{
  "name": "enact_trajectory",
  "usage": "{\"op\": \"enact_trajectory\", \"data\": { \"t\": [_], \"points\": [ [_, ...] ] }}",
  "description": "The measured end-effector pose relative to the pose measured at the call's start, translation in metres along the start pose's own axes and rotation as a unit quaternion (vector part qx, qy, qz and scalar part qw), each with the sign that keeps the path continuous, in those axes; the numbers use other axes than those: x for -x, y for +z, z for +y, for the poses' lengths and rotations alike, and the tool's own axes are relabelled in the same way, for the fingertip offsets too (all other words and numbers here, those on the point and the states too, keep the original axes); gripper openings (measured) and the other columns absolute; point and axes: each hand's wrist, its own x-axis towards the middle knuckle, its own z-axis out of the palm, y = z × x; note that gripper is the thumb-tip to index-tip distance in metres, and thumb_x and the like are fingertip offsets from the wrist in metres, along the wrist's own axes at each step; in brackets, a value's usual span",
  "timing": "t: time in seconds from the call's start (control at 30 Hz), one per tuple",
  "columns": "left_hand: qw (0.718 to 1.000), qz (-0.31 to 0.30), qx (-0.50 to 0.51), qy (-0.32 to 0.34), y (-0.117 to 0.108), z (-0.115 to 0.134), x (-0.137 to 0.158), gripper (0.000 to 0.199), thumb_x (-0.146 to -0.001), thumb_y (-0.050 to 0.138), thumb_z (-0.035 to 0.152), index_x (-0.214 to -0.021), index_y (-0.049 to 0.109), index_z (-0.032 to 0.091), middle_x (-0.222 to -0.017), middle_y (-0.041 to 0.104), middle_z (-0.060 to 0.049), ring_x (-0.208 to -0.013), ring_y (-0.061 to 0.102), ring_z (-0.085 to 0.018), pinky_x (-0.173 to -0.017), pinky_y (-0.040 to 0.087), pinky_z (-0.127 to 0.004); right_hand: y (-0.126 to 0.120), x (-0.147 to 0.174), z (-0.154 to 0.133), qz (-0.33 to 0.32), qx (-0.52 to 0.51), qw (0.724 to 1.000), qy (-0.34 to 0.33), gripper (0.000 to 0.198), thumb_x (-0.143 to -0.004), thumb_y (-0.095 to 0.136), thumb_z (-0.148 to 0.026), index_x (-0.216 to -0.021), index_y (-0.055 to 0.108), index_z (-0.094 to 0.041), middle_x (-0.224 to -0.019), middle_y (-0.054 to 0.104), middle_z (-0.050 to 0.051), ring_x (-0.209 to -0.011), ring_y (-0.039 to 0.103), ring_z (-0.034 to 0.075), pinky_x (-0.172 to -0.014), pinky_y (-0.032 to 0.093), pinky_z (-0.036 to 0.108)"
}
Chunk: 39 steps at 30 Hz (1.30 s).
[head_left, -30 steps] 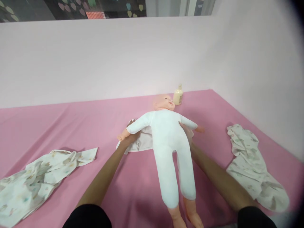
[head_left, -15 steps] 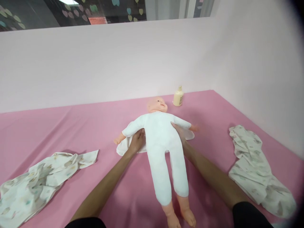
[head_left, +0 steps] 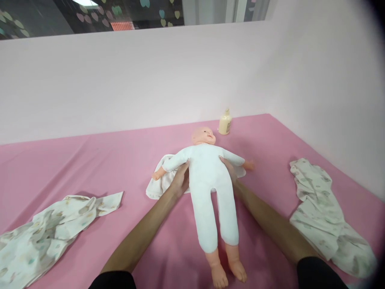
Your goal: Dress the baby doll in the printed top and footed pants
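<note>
A baby doll (head_left: 209, 172) with a white cloth body lies on its back, its head away from me and its feet toward me. My left hand (head_left: 180, 178) grips one side of its torso below the armpit, and my right hand (head_left: 229, 168) grips the other side. Both thumbs rest near the front of the chest; the remaining fingers are mostly hidden beside or under the body. Beneath the doll's upper part a folded white cloth (head_left: 155, 188) sticks out on both sides.
Patterned white baby clothes (head_left: 57, 228) lie crumpled at the left. Another patterned garment (head_left: 321, 212) is at the right. A pale yellow pump bottle (head_left: 225, 123) stands behind the doll's head. Pink sheeting (head_left: 144, 148) covers the surface, with white walls (head_left: 135, 80) behind and at right.
The doll has shifted slightly to the right, its head a little nearer to me. My left hand has moved right along with it, and more of the white cloth shows at the left.
</note>
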Motion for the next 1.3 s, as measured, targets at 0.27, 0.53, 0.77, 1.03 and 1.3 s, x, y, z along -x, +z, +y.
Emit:
{"op": "enact_trajectory", "data": {
  "t": [0.27, 0.53, 0.77, 1.03, 1.3],
  "points": [
    [1.000, 0.003, -0.007, 0.005, -0.002, -0.004, -0.006, 0.063, -0.082, 0.071, 0.048, -0.135, 0.055, 0.018, -0.109, 0.073, -0.016, -0.125, 0.058, -0.039, -0.106, 0.049, -0.050, 0.007, 0.010, -0.007, -0.101, -0.021, 0.995, 0.011, 0.060, -0.078, 0.057, -0.067, -0.105, 0.067, -0.015, -0.085, 0.072, 0.013, -0.092, 0.068, 0.033, -0.079, 0.056, 0.043],
    [0.999, 0.033, 0.025, 0.007, -0.014, -0.009, -0.013, 0.062, -0.083, 0.075, 0.035, -0.137, 0.050, 0.019, -0.122, 0.069, -0.012, -0.120, 0.062, -0.030, -0.106, 0.049, -0.043, -0.004, -0.012, 0.013, -0.136, 0.223, 0.965, -0.031, 0.075, -0.075, 0.057, -0.071, -0.121, 0.068, -0.013, -0.095, 0.073, 0.020, -0.100, 0.068, 0.038, -0.082, 0.056, 0.046],
    [0.999, 0.007, 0.042, 0.000, -0.024, -0.013, -0.015, 0.062, -0.084, 0.074, 0.037, -0.138, 0.049, 0.020, -0.120, 0.070, -0.010, -0.116, 0.065, -0.025, -0.109, 0.048, -0.040, -0.006, -0.018, 0.016, -0.148, 0.217, 0.965, -0.008, 0.079, -0.076, 0.054, -0.075, -0.120, 0.069, -0.010, -0.096, 0.073, 0.023, -0.097, 0.069, 0.036, -0.081, 0.055, 0.046],
    [0.999, 0.022, 0.048, -0.011, -0.030, -0.016, -0.018, 0.061, -0.083, 0.076, 0.035, -0.136, 0.051, 0.019, -0.120, 0.070, -0.011, -0.114, 0.066, -0.025, -0.109, 0.048, -0.041, 0.002, -0.009, 0.006, -0.106, 0.107, 0.988, 0.039, 0.074, -0.079, 0.052, -0.074, -0.114, 0.069, -0.010, -0.091, 0.072, 0.019, -0.086, 0.070, 0.031, -0.076, 0.056, 0.041],
    [0.998, -0.010, 0.060, -0.002, -0.029, -0.014, -0.011, 0.054, -0.082, 0.076, 0.030, -0.130, 0.055, 0.017, -0.120, 0.070, -0.013, -0.116, 0.065, -0.026, -0.109, 0.049, -0.043, -0.002, -0.007, 0.002, -0.005, 0.165, 0.983, 0.075, 0.060, -0.074, 0.065, -0.064, -0.104, 0.070, -0.012, -0.092, 0.071, 0.016, -0.085, 0.067, 0.029, -0.069, 0.052, 0.036]
  ]
}}
